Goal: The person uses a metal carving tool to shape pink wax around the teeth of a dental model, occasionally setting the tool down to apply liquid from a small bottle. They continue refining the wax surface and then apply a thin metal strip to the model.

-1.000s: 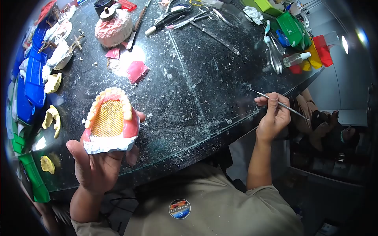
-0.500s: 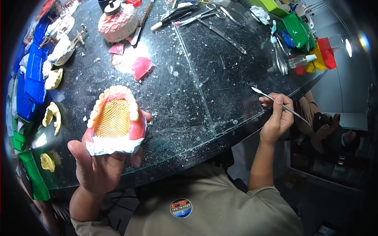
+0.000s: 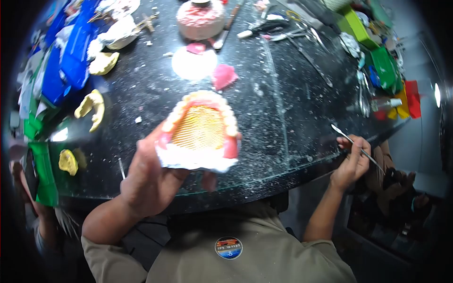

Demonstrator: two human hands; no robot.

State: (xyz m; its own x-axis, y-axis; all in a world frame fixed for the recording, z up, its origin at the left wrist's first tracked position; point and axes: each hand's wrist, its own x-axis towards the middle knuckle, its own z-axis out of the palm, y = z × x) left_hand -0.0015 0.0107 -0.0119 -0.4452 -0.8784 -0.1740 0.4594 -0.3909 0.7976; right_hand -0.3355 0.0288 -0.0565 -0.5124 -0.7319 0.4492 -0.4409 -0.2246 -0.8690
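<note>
A denture model (image 3: 200,132) with a row of teeth, pink wax gums, a gold mesh palate and a white plaster base rests in my left hand (image 3: 153,177). The fingers grip it from below and from the side, partly hidden behind it. My right hand (image 3: 351,162) pinches a thin metal wax carver (image 3: 357,147) near the table's right edge, its flat tip pointing up and left, apart from the model. Beyond the model lie a pink wax piece (image 3: 223,76) and a smaller pink wax scrap (image 3: 196,48).
Yellow plaster pieces (image 3: 94,109) and blue bins (image 3: 78,52) stand on the left. A round plaster block with pink on top (image 3: 200,21) sits at the back. Metal tools (image 3: 309,61) lie back right, near green bins (image 3: 386,68). The table edge (image 3: 255,191) runs close to my body.
My view has shifted, so the table and both hands appear further right. My left hand still holds the model, now nearer the middle, and my right hand keeps the wax carver.
</note>
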